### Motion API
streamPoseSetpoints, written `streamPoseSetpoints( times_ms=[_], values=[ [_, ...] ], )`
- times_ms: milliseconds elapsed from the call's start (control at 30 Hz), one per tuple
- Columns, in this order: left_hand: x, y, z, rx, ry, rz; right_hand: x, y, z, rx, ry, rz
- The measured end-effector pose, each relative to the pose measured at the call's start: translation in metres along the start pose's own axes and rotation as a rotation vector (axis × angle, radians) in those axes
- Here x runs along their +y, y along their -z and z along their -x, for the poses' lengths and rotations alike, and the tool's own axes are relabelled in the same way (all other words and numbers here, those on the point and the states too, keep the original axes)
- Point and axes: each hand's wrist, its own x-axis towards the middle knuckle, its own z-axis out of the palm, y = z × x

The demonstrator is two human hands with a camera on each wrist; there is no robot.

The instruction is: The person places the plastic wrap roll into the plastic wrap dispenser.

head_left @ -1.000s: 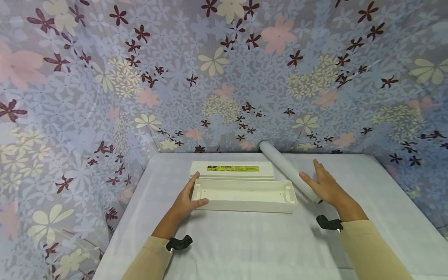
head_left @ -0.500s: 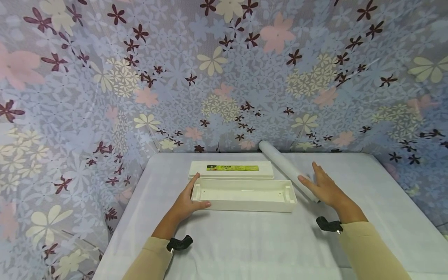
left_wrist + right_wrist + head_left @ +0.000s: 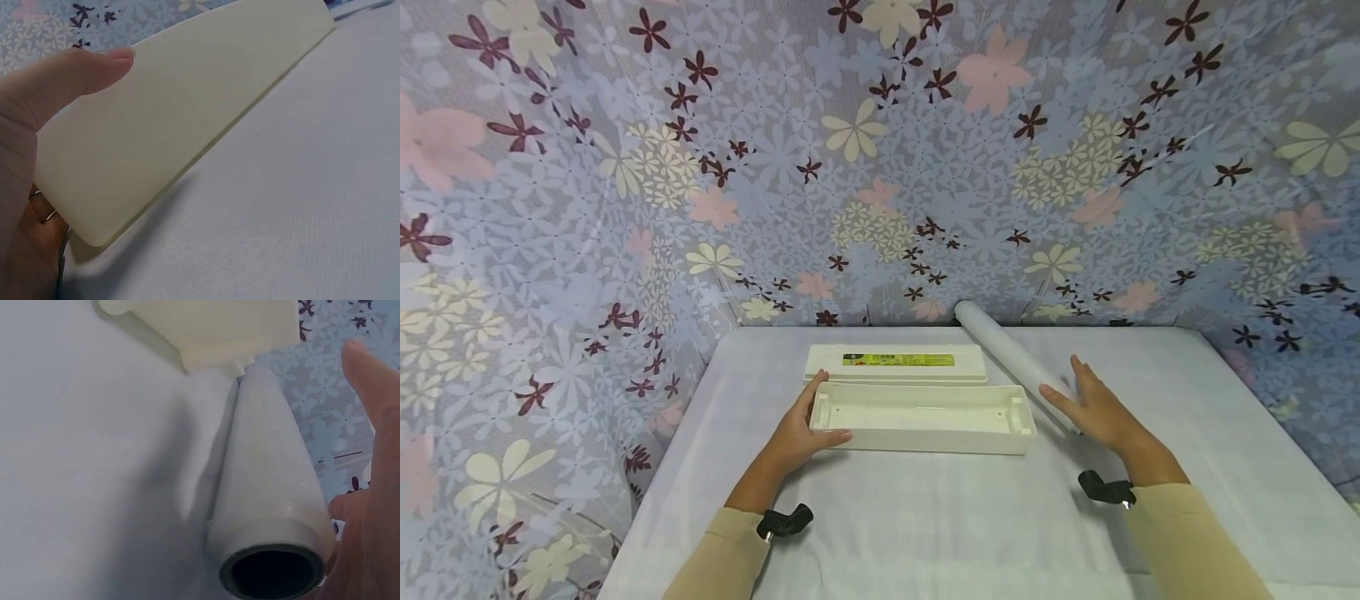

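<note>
Set lengthwise across the middle of the white-covered bench (image 3: 925,533), a long white box (image 3: 917,441), flat on its base with the open side up. Inside, a pale floor in plain sight from end to end, marked with a small round spot toward each end and a short thin line between, plus a moulded fitting at each end wall. Gripped at its left end by the left hand (image 3: 796,433), thumb laid across the outside of the near wall, fingers wrapped round the end toward the far side. Just beyond the far wall, and parallel to it, a shallow white lid (image 3: 910,372) with a yellow-green label (image 3: 898,360) facing up; hard to tell whether touching the box. To the right, a white roll (image 3: 1011,352), slanting from the far edge of the bench to just right of the box; at its near end, a round hollow core, dark within. Close to that near end, the right hand (image 3: 1099,414), fingers straight and thumb spread, holding nothing; contact with the roll impossible to tell. Farther out, on the left, far and right sides, floral cloth (image 3: 880,217).
</note>
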Motion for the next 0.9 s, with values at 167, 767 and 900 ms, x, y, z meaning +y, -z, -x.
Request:
streamPoseSetpoints(
  times_ms=[167,767,900],
  values=[
    [0.000,0.000,0.000,-0.002,-0.010,0.001,0.002,-0.004,0.000,0.012,0.010,0.030],
    [0.001,0.000,-0.001,-0.018,-0.008,0.063,0.005,-0.011,0.001,0.037,0.008,0.039],
    [0.002,0.000,0.000,-0.018,-0.009,0.059,0.004,-0.012,0.002,0.041,0.013,0.039]
  ],
)
